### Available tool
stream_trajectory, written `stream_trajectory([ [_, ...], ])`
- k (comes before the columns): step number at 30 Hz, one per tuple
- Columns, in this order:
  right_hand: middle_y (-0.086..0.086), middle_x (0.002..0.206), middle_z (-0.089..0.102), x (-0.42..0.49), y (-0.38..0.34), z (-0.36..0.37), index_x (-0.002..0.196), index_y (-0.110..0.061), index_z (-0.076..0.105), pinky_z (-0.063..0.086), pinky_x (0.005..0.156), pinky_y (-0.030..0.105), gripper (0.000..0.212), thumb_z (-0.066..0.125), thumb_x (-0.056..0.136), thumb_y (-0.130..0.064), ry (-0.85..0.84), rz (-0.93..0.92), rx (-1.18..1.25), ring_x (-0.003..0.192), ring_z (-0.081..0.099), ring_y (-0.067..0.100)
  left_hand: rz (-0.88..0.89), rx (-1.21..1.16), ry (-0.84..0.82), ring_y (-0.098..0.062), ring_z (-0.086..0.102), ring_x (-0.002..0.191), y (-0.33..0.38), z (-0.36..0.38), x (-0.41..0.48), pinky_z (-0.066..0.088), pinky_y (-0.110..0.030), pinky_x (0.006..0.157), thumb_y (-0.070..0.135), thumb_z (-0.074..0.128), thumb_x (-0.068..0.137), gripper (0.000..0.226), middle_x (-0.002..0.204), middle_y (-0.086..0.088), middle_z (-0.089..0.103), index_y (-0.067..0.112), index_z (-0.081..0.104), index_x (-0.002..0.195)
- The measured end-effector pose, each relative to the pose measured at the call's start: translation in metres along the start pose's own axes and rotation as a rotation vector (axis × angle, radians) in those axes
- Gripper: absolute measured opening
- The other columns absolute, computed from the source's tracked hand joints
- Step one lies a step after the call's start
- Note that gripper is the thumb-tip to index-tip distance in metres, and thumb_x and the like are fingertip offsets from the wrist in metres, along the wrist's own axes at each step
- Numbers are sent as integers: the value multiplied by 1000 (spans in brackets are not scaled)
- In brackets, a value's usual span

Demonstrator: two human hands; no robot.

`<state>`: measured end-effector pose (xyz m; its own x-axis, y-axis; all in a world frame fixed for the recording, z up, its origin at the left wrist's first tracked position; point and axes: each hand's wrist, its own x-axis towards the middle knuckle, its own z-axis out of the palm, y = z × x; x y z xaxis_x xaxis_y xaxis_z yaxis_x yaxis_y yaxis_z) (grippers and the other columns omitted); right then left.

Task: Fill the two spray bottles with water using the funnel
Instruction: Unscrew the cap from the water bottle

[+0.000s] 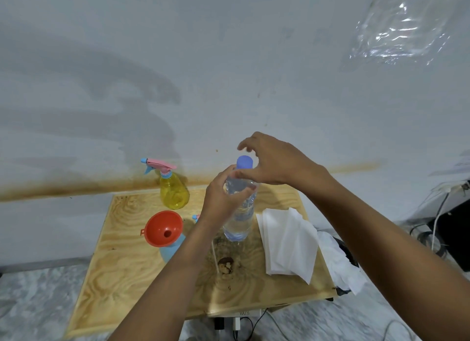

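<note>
On the counter (122, 277), a yellow sprayer (174, 193) stands at the back left. Nearer, a funnel (162, 227) sits in a blue sprayer (173, 249). The left hand (221, 195) grips the upright water bottle (239, 221) mid-counter. The right hand (269, 160) curls around its cap (244, 162) — whether it grips, I cannot tell. Tissues (287, 241) lie right.

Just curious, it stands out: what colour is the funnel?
Orange-red; the funnel shows best in the head view.
</note>
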<state>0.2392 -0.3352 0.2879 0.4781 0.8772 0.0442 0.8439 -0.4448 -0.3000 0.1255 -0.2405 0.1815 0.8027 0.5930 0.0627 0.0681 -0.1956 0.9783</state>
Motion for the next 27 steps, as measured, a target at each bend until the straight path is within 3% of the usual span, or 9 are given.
stream_trajectory([
  [3, -4, 104, 61, 1, -4, 4, 108, -20, 62, 49, 75, 33, 48, 62, 83, -61, 32, 101, -28, 92, 60, 18, 16, -4, -21, -11, 69, 105, 2, -1, -2, 55, -45, 95, 23, 81, 79, 29, 106, 9, 74, 34, 68, 103],
  [7, 2, 102, 63, 0, -5, 7, 107, -14, 61, 46, 71, 31, 41, 56, 93, -52, 35, 13, -125, 86, 58, 21, 14, 1, -27, -16, 69, 105, 3, 0, -1, 55, -50, 93, 27, 81, 78, 28, 105, 5, 74, 28, 68, 103],
  [13, -3, 127, 59, 0, 0, -1, 129, -19, 59, 44, 87, 28, 34, 56, 97, -32, -64, -166, -112, 111, 56, 17, -38, -15, -12, -12, 67, 111, -1, -2, 0, 54, -47, 98, 44, 85, 69, 59, 116, 7, 72, 27, 65, 123],
  [16, -6, 130, 59, -4, 10, -7, 129, -22, 60, 43, 97, 28, 32, 59, 97, -25, -47, -258, 3, 118, 52, 12, -11, -12, -23, -12, 70, 103, -2, -3, 1, 56, -47, 94, 30, 84, 75, 45, 108, 7, 74, 28, 67, 117],
  [18, -6, 124, 61, -13, 18, -5, 128, -20, 61, 44, 96, 22, 33, 62, 95, -24, 121, -257, 223, 111, 55, 8, -6, -12, -30, -10, 69, 104, -2, -5, 1, 55, -46, 95, 32, 84, 75, 48, 110, 8, 74, 30, 67, 119],
  [21, -7, 114, 63, -39, 31, 23, 126, -17, 62, 49, 84, 15, 36, 69, 91, -19, 410, -35, 589, 98, 59, 3, -32, -10, -27, -10, 68, 108, -5, -3, 2, 55, -46, 97, 43, 84, 70, 59, 115, 9, 72, 31, 64, 124],
  [23, -7, 109, 65, -57, 41, 67, 121, -16, 63, 48, 78, 15, 36, 73, 87, -15, 510, 205, 667, 93, 59, 5, -34, -8, -23, -8, 67, 111, -3, -4, 1, 55, -44, 98, 43, 84, 71, 60, 118, 10, 71, 31, 64, 126],
  [25, -4, 108, 66, -75, 51, 124, 118, -12, 64, 47, 77, 15, 35, 74, 85, -15, 435, 386, 622, 90, 59, 11, -35, -1, -24, -4, 64, 113, -3, -4, 0, 54, -41, 99, 42, 84, 74, 59, 120, 12, 70, 32, 63, 128],
  [27, 1, 111, 66, -90, 52, 177, 118, -11, 64, 51, 81, 22, 34, 72, 86, -18, 234, 447, 596, 92, 59, 11, -25, 4, -26, -5, 64, 113, -1, -5, -1, 54, -40, 99, 39, 84, 75, 57, 119, 12, 71, 30, 63, 127],
])
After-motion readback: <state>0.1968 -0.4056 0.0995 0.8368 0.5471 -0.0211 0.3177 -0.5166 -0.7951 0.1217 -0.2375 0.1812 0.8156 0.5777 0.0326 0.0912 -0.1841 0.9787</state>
